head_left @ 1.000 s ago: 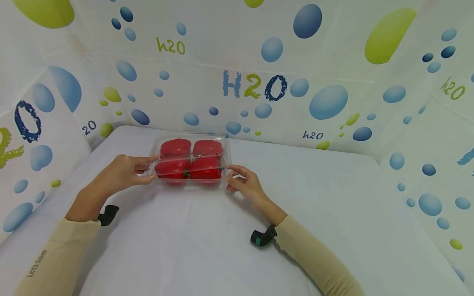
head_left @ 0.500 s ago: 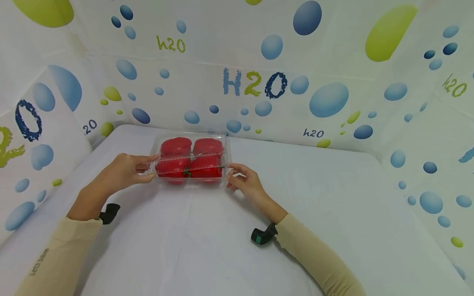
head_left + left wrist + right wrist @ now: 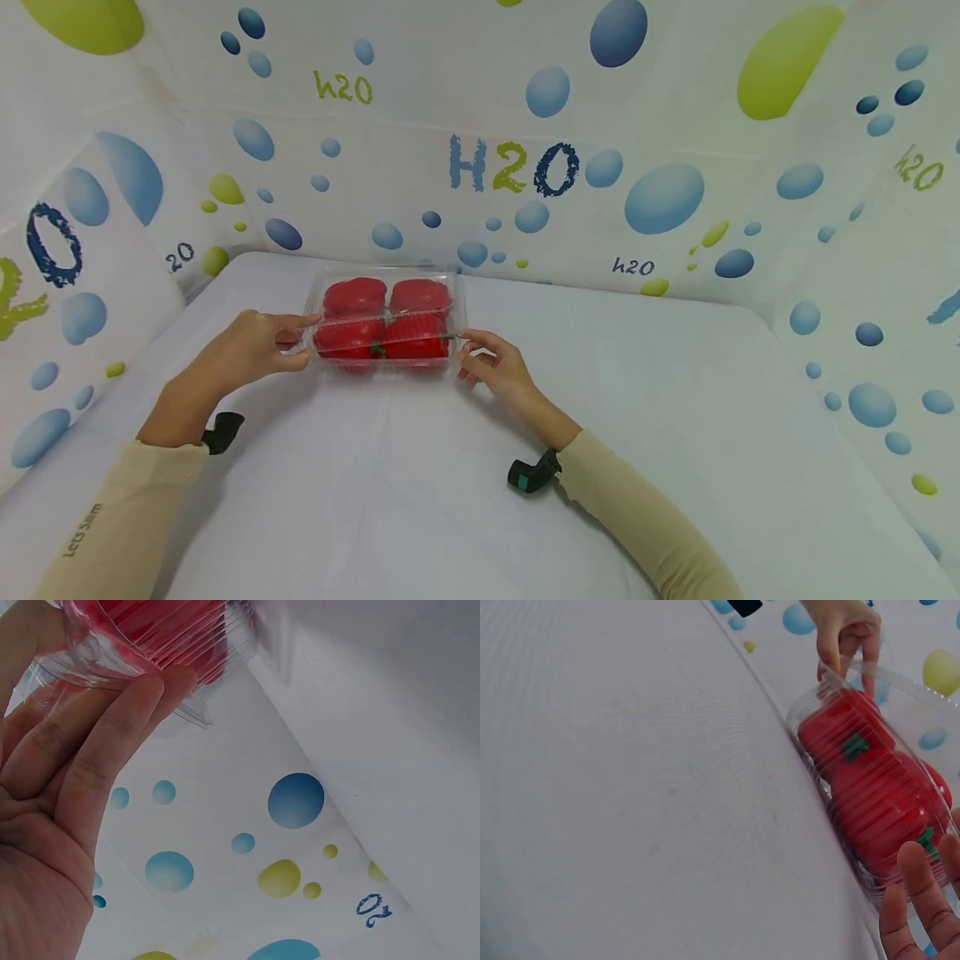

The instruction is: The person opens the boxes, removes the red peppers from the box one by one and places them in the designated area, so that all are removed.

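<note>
A clear plastic clamshell container (image 3: 458, 304) sits near the back of the table, left of centre. Several red bell peppers (image 3: 348, 340) with green stems fill it in two rows, seen through the clear lid. My left hand (image 3: 251, 350) holds the left end, thumb in front and fingers at the rim; the left wrist view shows its fingertips against the ribbed plastic. At the opposite end, my right hand (image 3: 504, 371) pinches the edge between index finger and thumb. Its other fingers (image 3: 921, 877) stand loosely off the side in the right wrist view.
White cloth covers the table (image 3: 420, 483). A white backdrop (image 3: 420, 183) printed with blue and green drops rises right behind the container and along both sides. Each wrist carries a black camera, such as the right one (image 3: 531, 475).
</note>
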`<state>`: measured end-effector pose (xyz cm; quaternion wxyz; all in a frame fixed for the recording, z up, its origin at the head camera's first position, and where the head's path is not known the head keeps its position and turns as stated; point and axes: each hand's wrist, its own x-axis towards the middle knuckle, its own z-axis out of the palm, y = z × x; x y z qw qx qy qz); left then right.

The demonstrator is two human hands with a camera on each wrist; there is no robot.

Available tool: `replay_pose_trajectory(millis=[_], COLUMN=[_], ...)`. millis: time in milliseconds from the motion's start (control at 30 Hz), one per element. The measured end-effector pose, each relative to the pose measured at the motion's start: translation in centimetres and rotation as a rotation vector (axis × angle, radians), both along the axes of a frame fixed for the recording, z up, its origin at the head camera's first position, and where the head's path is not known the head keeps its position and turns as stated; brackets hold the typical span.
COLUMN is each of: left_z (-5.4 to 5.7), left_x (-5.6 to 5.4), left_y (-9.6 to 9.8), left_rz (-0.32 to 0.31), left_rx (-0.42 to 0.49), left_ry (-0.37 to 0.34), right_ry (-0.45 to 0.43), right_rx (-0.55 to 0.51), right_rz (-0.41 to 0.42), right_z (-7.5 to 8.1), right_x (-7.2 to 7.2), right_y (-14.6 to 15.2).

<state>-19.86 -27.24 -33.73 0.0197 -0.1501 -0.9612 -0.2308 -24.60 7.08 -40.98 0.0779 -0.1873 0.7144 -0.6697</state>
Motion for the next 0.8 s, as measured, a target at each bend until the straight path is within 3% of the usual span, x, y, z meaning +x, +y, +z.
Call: replay_pose_trajectory(millis=[333, 567, 800], left_z=[0.0, -0.4, -1.1], left_x=[0.4, 0.3, 0.2], left_y=[-0.5, -0.5, -0.6], left_rz=[0.017, 0.015, -0.005], left_rx=[0.043, 0.027, -0.009], left_ry=[0.062, 0.094, 0.243], right_ry=[0.006, -0.017, -0.023], right_rx=[-0.002, 0.001, -0.014], right_rz=[0.0, -0.008, -0.001], right_z=[-0.1, -0.2, -0.2], right_x=[-0.6, -0.5, -0.5], right_y=[0.2, 0.2, 0.2])
